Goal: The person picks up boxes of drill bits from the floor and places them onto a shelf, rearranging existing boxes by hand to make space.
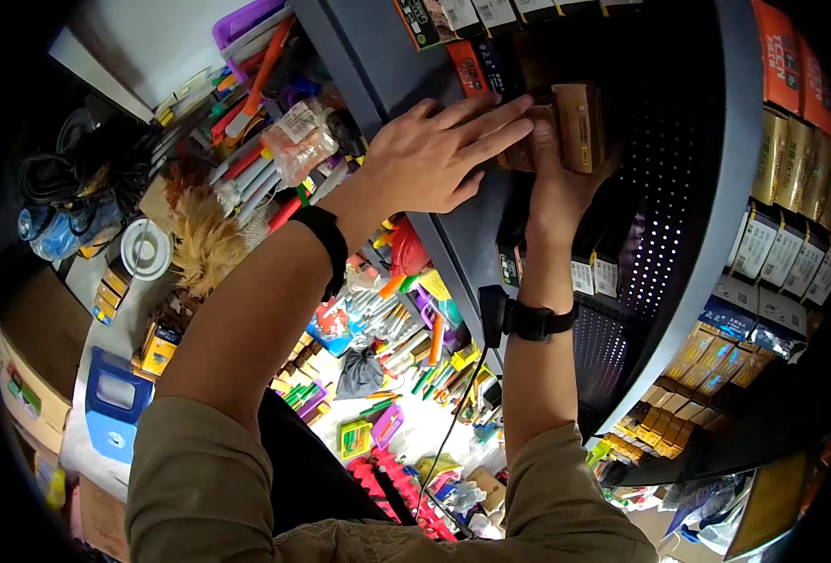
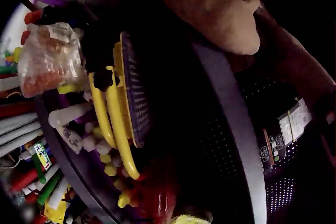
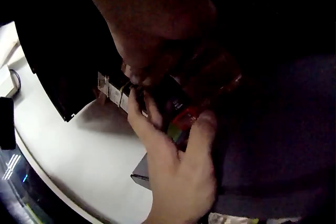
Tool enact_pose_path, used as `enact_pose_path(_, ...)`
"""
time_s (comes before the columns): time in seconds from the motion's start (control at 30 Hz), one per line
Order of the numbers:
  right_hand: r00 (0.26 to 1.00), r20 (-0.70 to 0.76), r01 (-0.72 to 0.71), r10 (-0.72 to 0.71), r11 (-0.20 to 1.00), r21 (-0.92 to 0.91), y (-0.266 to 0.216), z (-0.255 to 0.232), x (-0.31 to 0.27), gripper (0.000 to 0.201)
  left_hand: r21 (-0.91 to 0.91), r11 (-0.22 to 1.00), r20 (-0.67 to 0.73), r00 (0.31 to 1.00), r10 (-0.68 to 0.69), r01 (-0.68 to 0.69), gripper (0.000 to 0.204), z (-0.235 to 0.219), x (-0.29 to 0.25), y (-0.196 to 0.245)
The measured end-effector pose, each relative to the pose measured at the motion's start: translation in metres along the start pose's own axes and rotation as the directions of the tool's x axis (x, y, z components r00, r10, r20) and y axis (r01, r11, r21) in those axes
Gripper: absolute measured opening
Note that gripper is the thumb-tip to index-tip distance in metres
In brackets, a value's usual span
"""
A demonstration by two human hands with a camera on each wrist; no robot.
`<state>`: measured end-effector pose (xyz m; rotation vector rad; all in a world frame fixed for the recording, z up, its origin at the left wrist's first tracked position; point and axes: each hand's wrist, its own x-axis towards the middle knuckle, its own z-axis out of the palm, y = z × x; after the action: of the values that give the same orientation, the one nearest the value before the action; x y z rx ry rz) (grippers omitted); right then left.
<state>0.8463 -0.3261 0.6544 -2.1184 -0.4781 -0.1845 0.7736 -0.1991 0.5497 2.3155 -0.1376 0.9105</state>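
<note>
Right hand [image 1: 556, 192] curls around small brown boxes [image 1: 566, 127] on the dark shelf [image 1: 716, 188], upper centre of frame. Left hand [image 1: 434, 155] lies flat, fingers straight, pressing the boxes' front. Cardboard boxes look light, stiff, crushable; best gripped by the sides.

no legible text on any box [image 1: 580, 127]

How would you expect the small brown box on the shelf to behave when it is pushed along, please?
The brown box looks like stiff cardboard with flat faces, so it should probably slide, not roll. Standing on a narrow face, it may tip. The right hand grips it from below while the left hand lies flat beside it.
</note>
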Motion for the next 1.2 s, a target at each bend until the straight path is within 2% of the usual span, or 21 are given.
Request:
enact_pose_path(0.1, 0.993, -0.032, 0.109, -0.115, 0.984, -0.138, 0.010, -0.011, -0.004, 0.092, 0.017, 0.999, 0.053, 0.998, 0.035, -0.036, 0.085, 0.002, -0.005, -0.002)
enact_pose_path(0.17, 0.991, -0.015, 0.129, -0.132, 0.985, -0.117, 0.010, -0.023, -0.016, 0.088, 0.041, 0.997, 0.083, 0.994, 0.068, -0.071, 0.085, 0.002, -0.007, -0.004)
enact_pose_path(0.2, 0.989, -0.003, 0.144, -0.145, 0.985, -0.092, 0.011, -0.030, -0.024, 0.085, 0.097, 0.984, 0.102, 0.985, 0.137, -0.147, 0.085, 0.000, -0.008, -0.005)
enact_pose_path(0.23, 0.989, -0.028, 0.132, -0.142, 0.964, -0.230, 0.017, -0.038, -0.034, 0.083, 0.151, 0.963, 0.125, 0.971, 0.205, -0.223, 0.086, -0.001, -0.009, -0.005)
enact_pose_path(0.27, 0.989, -0.024, 0.136, -0.145, 0.963, -0.231, 0.021, -0.045, -0.045, 0.083, 0.153, 0.964, 0.121, 0.972, 0.202, -0.219, 0.086, -0.002, -0.010, -0.003)
enact_pose_path(0.33, 0.997, -0.071, 0.015, -0.017, 0.999, -0.030, 0.018, -0.046, -0.064, 0.083, 0.110, 0.965, 0.283, 0.938, 0.200, -0.239, 0.084, -0.004, -0.008, -0.003)
enact_pose_path(0.37, 0.997, -0.068, 0.018, -0.020, 0.999, -0.028, 0.017, -0.049, -0.071, 0.083, 0.102, 0.965, 0.307, 0.930, 0.200, -0.241, 0.084, -0.006, -0.008, -0.003)
enact_pose_path(0.43, 0.995, 0.051, 0.076, -0.085, 0.985, 0.156, 0.012, -0.049, -0.081, 0.075, 0.088, 0.969, 0.304, 0.933, 0.193, -0.230, 0.084, -0.007, -0.008, -0.004)
enact_pose_path(0.47, 0.995, 0.049, 0.075, -0.084, 0.985, 0.156, 0.008, -0.050, -0.085, 0.075, 0.067, 0.974, 0.304, 0.934, 0.188, -0.218, 0.084, -0.007, -0.008, -0.003)
enact_pose_path(0.53, 0.982, -0.043, -0.157, 0.183, 0.925, 0.346, -0.012, -0.043, -0.088, 0.068, 0.056, 0.976, 0.303, 0.935, 0.185, -0.211, 0.084, -0.008, -0.008, -0.003)
enact_pose_path(0.57, 0.986, -0.048, -0.140, 0.157, 0.956, 0.257, -0.011, -0.042, -0.091, 0.065, 0.047, 0.978, 0.299, 0.937, 0.180, -0.203, 0.084, -0.008, -0.007, -0.003)
enact_pose_path(0.7, 0.989, -0.057, -0.119, 0.136, 0.965, 0.232, -0.017, -0.030, -0.083, 0.071, 0.014, 0.982, 0.277, 0.944, 0.177, -0.188, 0.086, -0.011, -0.005, -0.003)
enact_pose_path(0.8, 0.987, -0.152, -0.039, 0.060, 0.989, 0.140, -0.001, -0.023, -0.049, 0.073, 0.006, 0.992, 0.229, 0.966, 0.122, -0.126, 0.089, -0.008, -0.007, -0.001)
enact_pose_path(0.87, 0.988, -0.154, -0.019, 0.016, 1.000, -0.019, 0.013, -0.028, -0.026, 0.073, 0.030, 0.992, 0.244, 0.964, 0.109, -0.120, 0.092, -0.010, -0.004, -0.002)
enact_pose_path(0.93, 0.981, -0.184, -0.049, 0.056, 0.998, 0.042, 0.002, -0.022, -0.019, 0.071, 0.029, 0.992, 0.235, 0.965, 0.114, -0.124, 0.092, -0.010, -0.005, -0.003)
enact_pose_path(0.97, 0.976, -0.130, -0.127, 0.172, 0.946, 0.297, 0.003, -0.027, -0.015, 0.069, 0.026, 0.992, 0.232, 0.966, 0.113, -0.122, 0.091, -0.010, -0.005, -0.003)
enact_pose_path(1.0, 0.961, -0.051, -0.205, 0.270, 0.826, 0.525, 0.001, -0.031, -0.011, 0.067, 0.020, 0.993, 0.230, 0.967, 0.113, -0.121, 0.091, -0.009, -0.005, -0.003)
enact_pose_path(1.03, 0.961, -0.050, -0.207, 0.273, 0.826, 0.525, -0.001, -0.035, -0.005, 0.067, 0.018, 0.993, 0.232, 0.966, 0.112, -0.119, 0.091, -0.008, -0.006, -0.003)
enact_pose_path(1.1, 0.872, 0.116, -0.454, 0.475, 0.698, 0.554, -0.007, -0.043, 0.007, 0.057, 0.048, 0.989, 0.176, 0.975, 0.133, -0.143, 0.084, -0.005, -0.007, -0.004)
enact_pose_path(1.13, 0.872, 0.113, -0.453, 0.476, 0.698, 0.554, -0.010, -0.046, 0.009, 0.057, 0.045, 0.988, 0.176, 0.975, 0.135, -0.145, 0.084, -0.003, -0.008, -0.004)
enact_pose_path(1.2, 0.788, 0.098, -0.545, 0.608, 0.614, 0.571, -0.016, -0.048, 0.010, 0.054, -0.001, 0.995, 0.182, 0.978, 0.099, -0.100, 0.074, 0.001, -0.010, -0.005)
